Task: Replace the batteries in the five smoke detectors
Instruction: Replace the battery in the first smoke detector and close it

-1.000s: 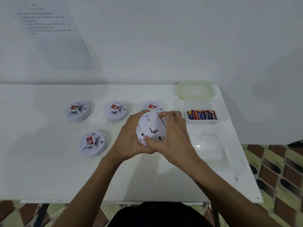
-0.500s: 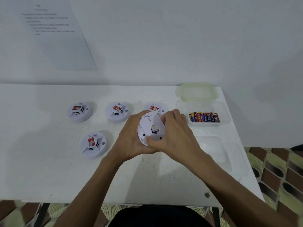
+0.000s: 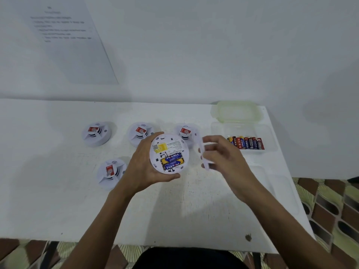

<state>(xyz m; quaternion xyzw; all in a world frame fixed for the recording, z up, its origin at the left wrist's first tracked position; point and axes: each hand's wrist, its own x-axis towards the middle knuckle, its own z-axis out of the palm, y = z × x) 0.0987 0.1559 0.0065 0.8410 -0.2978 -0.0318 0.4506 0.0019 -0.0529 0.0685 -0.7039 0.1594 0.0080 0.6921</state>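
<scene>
My left hand [image 3: 142, 166] grips a white smoke detector [image 3: 169, 153] above the table, its back turned up. Two blue and yellow batteries [image 3: 172, 163] lie in its uncovered compartment. My right hand [image 3: 223, 158] holds the detached white back plate [image 3: 203, 154] edge-on, just right of the detector. Several other white detectors with red labels lie face up on the table: one at the back left [image 3: 96, 133], one behind my left hand [image 3: 140, 133], one partly hidden at the back [image 3: 186, 133], and one at the front left [image 3: 110, 173].
A clear plastic box [image 3: 270, 140] at the right holds a row of several batteries [image 3: 245, 142]. Its greenish lid [image 3: 238, 111] lies behind it. Another clear tray [image 3: 272, 183] sits near the white table's [image 3: 58, 191] right edge. A printed sheet [image 3: 64, 35] hangs on the wall.
My right hand has pulled the back plate off the detector and moved right with it. The battery compartment now shows, and the detector faces up in my left hand.
</scene>
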